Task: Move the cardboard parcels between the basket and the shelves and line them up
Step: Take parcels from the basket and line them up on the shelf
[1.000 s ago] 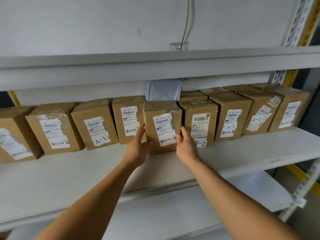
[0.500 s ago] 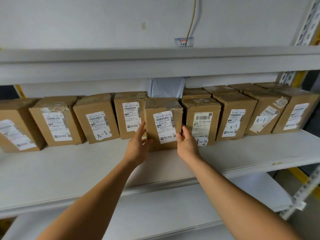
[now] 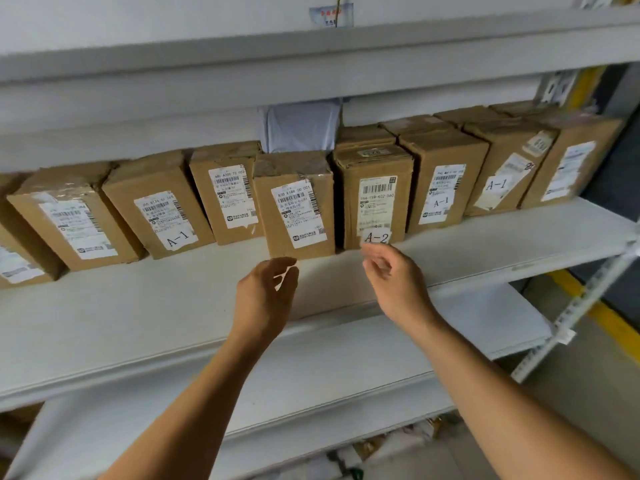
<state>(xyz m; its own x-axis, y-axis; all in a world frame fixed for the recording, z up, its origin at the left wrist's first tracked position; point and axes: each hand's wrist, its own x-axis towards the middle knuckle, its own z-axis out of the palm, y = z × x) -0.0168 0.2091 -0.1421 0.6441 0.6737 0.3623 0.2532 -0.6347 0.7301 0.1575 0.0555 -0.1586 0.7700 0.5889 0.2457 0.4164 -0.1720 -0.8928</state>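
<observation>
**Both hands off the middle parcel on the shelf**

Head view. The landmark is the middle parcel (image 3: 298,206), a brown cardboard box standing upright on the white shelf (image 3: 138,306) with a white barcode label on its front. It stands in a row of cardboard parcels that runs the whole width of the shelf. Directly to its right, almost touching, stands the parcel marked A-2 (image 3: 375,199); farther right come more boxes, two of them marked A-1, leaning slightly. To the left of the middle parcel an unmarked-front parcel (image 3: 227,195) stands close and set a little farther back, then a tilted parcel marked A-1 (image 3: 159,206), then further tilted boxes to the frame edge. Behind the middle parcel, against the wall, a pale grey bag (image 3: 301,129) shows above its top. A second shelf board runs above the row and another below.

The left hand (image 3: 265,296) hangs just below and in front of the middle parcel's lower edge, fingers loosely curled, holding nothing and not touching the box. The right hand (image 3: 394,282) hovers just below the A-2 label, to the lower right of the middle parcel, fingers likewise relaxed and half-curled, empty, apart from both boxes.
</observation>
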